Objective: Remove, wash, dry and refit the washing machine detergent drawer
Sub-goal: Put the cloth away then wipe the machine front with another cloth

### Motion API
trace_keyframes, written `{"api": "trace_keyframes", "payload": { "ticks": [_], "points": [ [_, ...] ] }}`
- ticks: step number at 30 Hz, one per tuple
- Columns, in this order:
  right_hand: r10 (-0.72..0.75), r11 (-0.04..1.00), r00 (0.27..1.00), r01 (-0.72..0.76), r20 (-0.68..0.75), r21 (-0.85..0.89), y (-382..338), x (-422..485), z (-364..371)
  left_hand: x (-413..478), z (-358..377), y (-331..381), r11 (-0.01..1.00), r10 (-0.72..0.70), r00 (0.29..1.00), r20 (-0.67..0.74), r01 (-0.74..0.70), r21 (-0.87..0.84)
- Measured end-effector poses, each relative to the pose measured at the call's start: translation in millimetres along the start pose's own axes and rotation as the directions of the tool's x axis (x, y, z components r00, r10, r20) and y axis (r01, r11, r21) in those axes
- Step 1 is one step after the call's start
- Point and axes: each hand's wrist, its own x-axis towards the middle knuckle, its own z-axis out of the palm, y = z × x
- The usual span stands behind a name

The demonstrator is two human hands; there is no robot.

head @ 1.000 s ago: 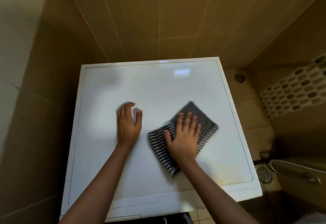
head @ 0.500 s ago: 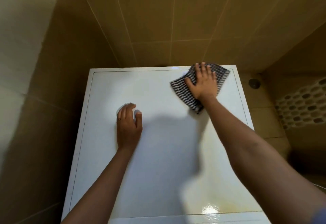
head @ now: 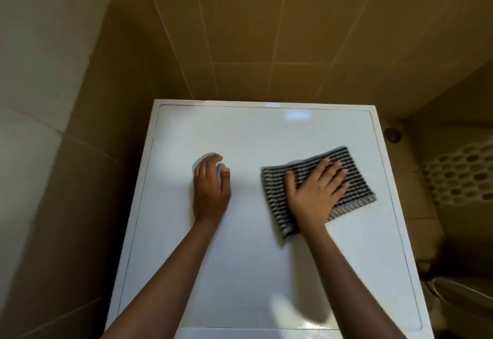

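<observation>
I look down on the white top of the washing machine [head: 256, 272]. A black-and-white striped cloth [head: 354, 178] lies flat on its right half. My right hand [head: 317, 192] presses on the cloth with straight, spread fingers. My left hand [head: 210, 186] rests on the bare top near the middle, fingers loosely curled and holding nothing. The detergent drawer is not in view.
Beige tiled walls close in behind and to the left of the machine. To the right, a tiled floor with a round drain [head: 392, 133], a white perforated basket [head: 464, 176] and a grey rounded fixture [head: 464, 293] at the lower right.
My right hand slid the cloth from mid-top to the back right corner, then back toward me onto the right half. The left hand stayed in place.
</observation>
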Motion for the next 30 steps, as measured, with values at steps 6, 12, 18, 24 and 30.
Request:
{"api": "trace_keyframes", "payload": {
  "ticks": [6, 12, 18, 24, 30],
  "points": [
    [-0.432, 0.901, 0.897, 0.435, 0.096, -0.006, -112.8, 1.2, 21.8, 0.6, -11.3, -0.1, 0.963, -0.181, 0.982, -0.055, 0.166, -0.211],
    [-0.399, 0.915, 0.911, 0.402, 0.105, -0.012, -202.4, 64.8, 22.9, -2.2, -36.5, -19.0, 0.945, -0.277, 0.955, -0.111, 0.249, -0.211],
    [-0.625, 0.763, 0.761, 0.642, 0.172, -0.072, -265.1, 46.8, 31.1, -23.6, -92.0, -58.3, 0.973, -0.223, 0.949, -0.221, 0.205, -0.103],
    [-0.821, 0.521, 0.523, 0.850, 0.229, -0.073, -283.4, -22.0, 48.1, -56.6, -131.3, -81.1, 0.943, -0.331, 0.883, -0.333, 0.323, -0.081],
    [-0.867, 0.455, 0.446, 0.890, 0.222, -0.014, -245.9, -132.2, 61.5, -89.6, -155.5, -88.3, 0.920, -0.372, 0.868, -0.329, 0.392, -0.007]
  ]
}}
